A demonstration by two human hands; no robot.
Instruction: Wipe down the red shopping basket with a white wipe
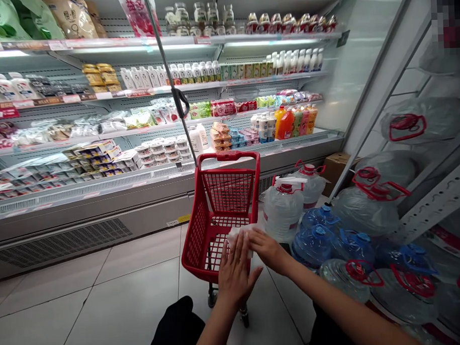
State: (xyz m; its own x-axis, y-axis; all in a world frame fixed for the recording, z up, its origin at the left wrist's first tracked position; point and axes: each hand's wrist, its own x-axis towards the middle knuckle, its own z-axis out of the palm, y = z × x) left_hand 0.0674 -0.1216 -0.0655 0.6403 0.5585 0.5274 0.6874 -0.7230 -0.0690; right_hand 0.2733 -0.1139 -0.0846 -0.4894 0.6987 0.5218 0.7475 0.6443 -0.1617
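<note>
A red plastic shopping cart [197, 244] with mesh sides stands right before me, its handle on the far side. At the cart's near right rim lies a crumpled white cloth [235, 232], partly covered by my fingers. My left hand [239, 268] rests over the cloth, fingers stretched out flat and thumb apart. Beside it, my right hand [269, 249] has its bent fingers on the cloth's right part; its fingertips are close to my left fingers. The cart's basket shows its white floor tiles through the mesh.
An open chilled display case [140, 185] with several shelves of dairy and drinks runs across the back. Large water bottles [284, 211] crowd the floor on the right, near a cardboard box [337, 168]. A glass door's dark edge and handle [180, 103] rise behind the cart.
</note>
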